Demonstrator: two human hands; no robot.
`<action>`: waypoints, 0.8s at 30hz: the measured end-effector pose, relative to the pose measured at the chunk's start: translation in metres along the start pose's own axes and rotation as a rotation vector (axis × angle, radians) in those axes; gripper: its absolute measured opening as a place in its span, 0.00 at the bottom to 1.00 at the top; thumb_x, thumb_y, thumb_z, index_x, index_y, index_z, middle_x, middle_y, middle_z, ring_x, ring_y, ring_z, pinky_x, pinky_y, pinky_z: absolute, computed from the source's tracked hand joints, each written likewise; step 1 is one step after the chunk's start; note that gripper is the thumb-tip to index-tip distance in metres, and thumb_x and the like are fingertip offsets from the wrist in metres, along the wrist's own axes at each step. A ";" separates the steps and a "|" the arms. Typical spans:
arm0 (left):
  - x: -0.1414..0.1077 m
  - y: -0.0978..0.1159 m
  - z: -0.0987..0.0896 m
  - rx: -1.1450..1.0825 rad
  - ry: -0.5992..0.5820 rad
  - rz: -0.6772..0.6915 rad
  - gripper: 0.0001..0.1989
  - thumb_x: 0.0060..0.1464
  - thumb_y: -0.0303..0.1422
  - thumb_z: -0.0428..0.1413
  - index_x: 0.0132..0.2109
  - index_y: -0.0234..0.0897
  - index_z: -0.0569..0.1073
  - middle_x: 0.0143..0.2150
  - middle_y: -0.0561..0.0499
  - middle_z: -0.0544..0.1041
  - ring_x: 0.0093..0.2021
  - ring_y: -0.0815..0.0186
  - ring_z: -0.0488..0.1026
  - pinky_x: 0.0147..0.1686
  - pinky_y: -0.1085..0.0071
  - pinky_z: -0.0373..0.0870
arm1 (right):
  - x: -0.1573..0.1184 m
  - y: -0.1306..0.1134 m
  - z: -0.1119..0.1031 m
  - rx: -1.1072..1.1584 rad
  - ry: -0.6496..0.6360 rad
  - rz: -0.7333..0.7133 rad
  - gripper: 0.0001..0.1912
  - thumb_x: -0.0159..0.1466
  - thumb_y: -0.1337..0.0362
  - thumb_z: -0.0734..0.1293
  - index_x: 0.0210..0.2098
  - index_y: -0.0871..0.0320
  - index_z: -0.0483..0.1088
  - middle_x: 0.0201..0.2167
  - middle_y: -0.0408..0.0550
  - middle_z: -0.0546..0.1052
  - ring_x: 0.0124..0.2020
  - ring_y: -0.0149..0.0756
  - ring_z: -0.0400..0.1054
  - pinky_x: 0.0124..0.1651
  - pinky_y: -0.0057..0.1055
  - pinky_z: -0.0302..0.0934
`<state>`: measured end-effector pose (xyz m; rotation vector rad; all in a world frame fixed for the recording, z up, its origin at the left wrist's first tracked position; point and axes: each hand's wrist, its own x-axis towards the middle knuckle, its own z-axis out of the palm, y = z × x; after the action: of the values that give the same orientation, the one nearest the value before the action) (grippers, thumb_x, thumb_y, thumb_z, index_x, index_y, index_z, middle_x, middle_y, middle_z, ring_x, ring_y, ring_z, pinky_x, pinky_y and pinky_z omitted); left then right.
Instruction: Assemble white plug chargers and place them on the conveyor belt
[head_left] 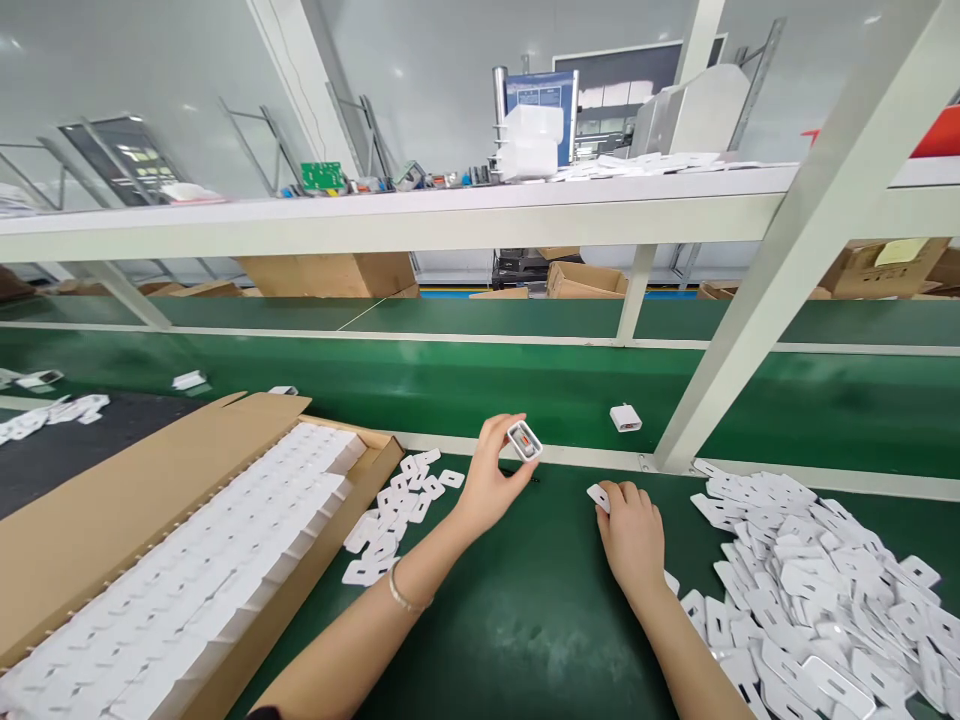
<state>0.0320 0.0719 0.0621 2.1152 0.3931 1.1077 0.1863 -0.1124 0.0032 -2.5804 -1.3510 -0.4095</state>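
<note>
Between the thumb and fingers of my left hand (pixel 491 482) is a small white housing (pixel 525 441), its open end facing me and parts showing inside. My right hand (pixel 630 530) pinches a small flat white plate (pixel 598 497) just above the green table (pixel 555 620). The two hands are apart. A large heap of similar white plates (pixel 817 580) lies to the right of my right hand, and a smaller group of plates (pixel 397 510) lies to the left of my left hand.
At left stands an open cardboard box (pixel 375 470) with rows of white pieces. Another white housing (pixel 625 418) sits on the green conveyor belt (pixel 465 380) beyond. A slanted white post (pixel 735 330) rises at right, and a shelf (pixel 420 225) crosses above.
</note>
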 end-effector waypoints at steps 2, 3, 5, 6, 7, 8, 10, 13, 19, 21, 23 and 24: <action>-0.017 0.026 -0.007 -0.012 0.027 0.062 0.27 0.61 0.28 0.59 0.65 0.48 0.67 0.59 0.43 0.68 0.62 0.56 0.69 0.58 0.60 0.73 | -0.001 -0.001 -0.001 0.012 -0.002 -0.004 0.12 0.72 0.69 0.65 0.54 0.58 0.73 0.44 0.53 0.74 0.44 0.46 0.68 0.43 0.37 0.58; -0.023 0.037 -0.010 -0.006 0.036 0.088 0.27 0.61 0.27 0.59 0.64 0.48 0.67 0.59 0.44 0.68 0.61 0.56 0.69 0.58 0.60 0.72 | -0.001 -0.002 -0.001 0.015 -0.002 -0.005 0.12 0.72 0.69 0.65 0.54 0.58 0.73 0.45 0.53 0.74 0.44 0.46 0.67 0.44 0.37 0.58; -0.032 0.053 -0.015 -0.004 0.058 0.153 0.28 0.60 0.25 0.59 0.65 0.47 0.66 0.58 0.44 0.68 0.61 0.56 0.70 0.59 0.59 0.72 | -0.001 -0.001 0.001 0.010 0.004 0.013 0.13 0.72 0.67 0.66 0.55 0.60 0.72 0.45 0.55 0.73 0.45 0.47 0.67 0.44 0.38 0.58; -0.035 0.059 -0.017 -0.005 0.067 0.185 0.28 0.60 0.24 0.59 0.65 0.47 0.66 0.58 0.44 0.68 0.60 0.57 0.70 0.59 0.59 0.72 | -0.001 0.000 0.002 0.006 0.010 0.029 0.14 0.72 0.65 0.67 0.56 0.62 0.72 0.46 0.56 0.73 0.45 0.48 0.67 0.43 0.38 0.58; -0.037 0.063 -0.018 -0.004 0.076 0.212 0.29 0.60 0.24 0.59 0.65 0.47 0.66 0.58 0.44 0.68 0.60 0.57 0.70 0.59 0.59 0.72 | 0.000 0.001 0.003 0.002 0.015 0.044 0.15 0.72 0.63 0.67 0.56 0.63 0.72 0.46 0.57 0.73 0.45 0.49 0.66 0.43 0.38 0.58; -0.038 0.066 -0.020 -0.003 0.083 0.233 0.29 0.60 0.23 0.59 0.65 0.47 0.65 0.58 0.43 0.68 0.60 0.56 0.71 0.59 0.58 0.72 | 0.000 0.003 0.004 -0.001 0.019 0.056 0.15 0.72 0.62 0.67 0.55 0.64 0.73 0.46 0.57 0.73 0.45 0.49 0.66 0.43 0.39 0.58; -0.041 0.071 -0.022 -0.003 0.090 0.252 0.30 0.60 0.23 0.59 0.66 0.48 0.65 0.58 0.43 0.69 0.60 0.56 0.71 0.58 0.58 0.73 | 0.002 0.006 0.005 -0.001 0.017 0.060 0.12 0.72 0.62 0.66 0.51 0.62 0.75 0.45 0.57 0.73 0.44 0.49 0.66 0.42 0.39 0.57; -0.044 0.075 -0.024 -0.012 0.097 0.252 0.30 0.60 0.23 0.59 0.66 0.48 0.65 0.59 0.43 0.69 0.60 0.56 0.71 0.58 0.58 0.73 | 0.003 0.011 0.006 0.009 0.007 0.041 0.08 0.72 0.64 0.65 0.46 0.59 0.76 0.44 0.55 0.74 0.43 0.48 0.67 0.41 0.38 0.56; -0.051 0.078 -0.025 -0.038 0.115 0.149 0.27 0.62 0.29 0.61 0.65 0.49 0.66 0.58 0.42 0.68 0.59 0.54 0.71 0.56 0.57 0.74 | 0.005 0.011 0.003 0.037 0.030 0.043 0.11 0.74 0.62 0.63 0.49 0.58 0.76 0.44 0.53 0.76 0.44 0.46 0.68 0.42 0.38 0.54; -0.052 0.077 -0.025 -0.047 0.115 0.109 0.26 0.62 0.31 0.61 0.65 0.48 0.66 0.58 0.42 0.68 0.58 0.54 0.71 0.56 0.57 0.74 | 0.005 0.010 0.002 0.047 0.042 0.046 0.12 0.74 0.62 0.63 0.51 0.59 0.75 0.45 0.53 0.77 0.44 0.47 0.68 0.43 0.38 0.54; -0.054 0.075 -0.024 -0.064 0.109 0.070 0.26 0.62 0.32 0.62 0.65 0.49 0.67 0.58 0.42 0.68 0.59 0.53 0.70 0.56 0.56 0.74 | 0.005 0.008 0.001 0.056 0.051 0.040 0.12 0.74 0.62 0.63 0.52 0.60 0.75 0.45 0.53 0.77 0.44 0.46 0.68 0.43 0.38 0.54; -0.055 0.074 -0.024 -0.078 0.105 0.052 0.26 0.62 0.33 0.62 0.65 0.49 0.67 0.58 0.42 0.67 0.59 0.53 0.70 0.56 0.56 0.74 | 0.005 0.008 0.001 0.059 0.053 0.035 0.12 0.74 0.62 0.64 0.52 0.60 0.75 0.45 0.53 0.77 0.44 0.46 0.68 0.43 0.38 0.54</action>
<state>-0.0239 -0.0002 0.0910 2.0153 0.3399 1.2478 0.1951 -0.1129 0.0035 -2.5227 -1.2792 -0.4226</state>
